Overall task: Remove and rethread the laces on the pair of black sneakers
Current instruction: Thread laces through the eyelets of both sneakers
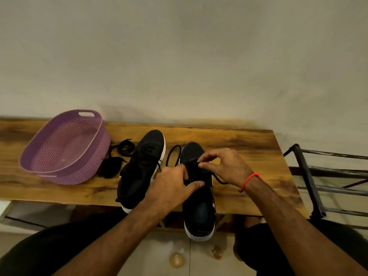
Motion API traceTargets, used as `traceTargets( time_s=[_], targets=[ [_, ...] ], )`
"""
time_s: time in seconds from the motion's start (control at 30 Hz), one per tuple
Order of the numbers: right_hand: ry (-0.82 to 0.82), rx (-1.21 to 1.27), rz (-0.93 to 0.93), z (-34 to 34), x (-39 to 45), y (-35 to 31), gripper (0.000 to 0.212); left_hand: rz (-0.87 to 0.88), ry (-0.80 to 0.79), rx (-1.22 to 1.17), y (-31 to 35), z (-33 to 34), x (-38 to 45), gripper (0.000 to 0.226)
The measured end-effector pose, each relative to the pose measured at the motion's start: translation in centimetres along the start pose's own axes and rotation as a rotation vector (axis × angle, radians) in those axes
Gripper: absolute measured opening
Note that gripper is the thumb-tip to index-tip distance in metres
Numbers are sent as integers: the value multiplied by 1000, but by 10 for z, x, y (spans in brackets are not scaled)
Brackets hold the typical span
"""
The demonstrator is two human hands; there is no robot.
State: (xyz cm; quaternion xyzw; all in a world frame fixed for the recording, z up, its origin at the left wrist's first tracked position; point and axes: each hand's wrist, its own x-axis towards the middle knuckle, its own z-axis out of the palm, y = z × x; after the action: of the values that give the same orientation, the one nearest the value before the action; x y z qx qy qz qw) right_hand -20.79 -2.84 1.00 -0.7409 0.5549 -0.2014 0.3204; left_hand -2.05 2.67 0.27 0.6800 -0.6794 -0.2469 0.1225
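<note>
the right shoe [199, 204] stands on the table [249, 148], heel overhanging the near edge, beside the left shoe [142, 168]. the left hand [171, 188] clamps its tongue area; the right hand [225, 166] pinches the lace [175, 156] end above its eyelets. feed the tip straight, pull slack evenly, avoid twists.

Beside the black mesh sneaker with a white sole [146, 162] stands the perforated purple plastic basket [65, 148]. The brown wooden table [245, 148] shows dark streaked grain. Right of that sneaker, the other black sneaker [199, 212] bears red marks, near a red-orange wrist thread [251, 179].
</note>
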Motion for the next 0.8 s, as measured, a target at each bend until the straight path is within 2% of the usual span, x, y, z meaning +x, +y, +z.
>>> traceTargets(
  time_s=[0.1, 0.2, 0.37, 0.57, 0.8],
  targets=[
    [-65, 13, -22, 2, -2, 1, 6, -39, -59, -6, -1, -2, -1, 26],
    [-133, -40, -48, 8, -7, 4, 5, -108, -143, -324, -9, -9, -2, 11],
    [-141, -205, -67, 19, -11, -3, 9, -235, -233, -623, -18, -13, -2, 10],
    [-109, -254, -46, 29, -13, -11, 11, -284, -305, -718, -18, -16, -1, 11],
    [-67, -201, -38, 32, -13, -12, 5, -280, -304, -714, -18, -16, -3, 11]
  ],
)
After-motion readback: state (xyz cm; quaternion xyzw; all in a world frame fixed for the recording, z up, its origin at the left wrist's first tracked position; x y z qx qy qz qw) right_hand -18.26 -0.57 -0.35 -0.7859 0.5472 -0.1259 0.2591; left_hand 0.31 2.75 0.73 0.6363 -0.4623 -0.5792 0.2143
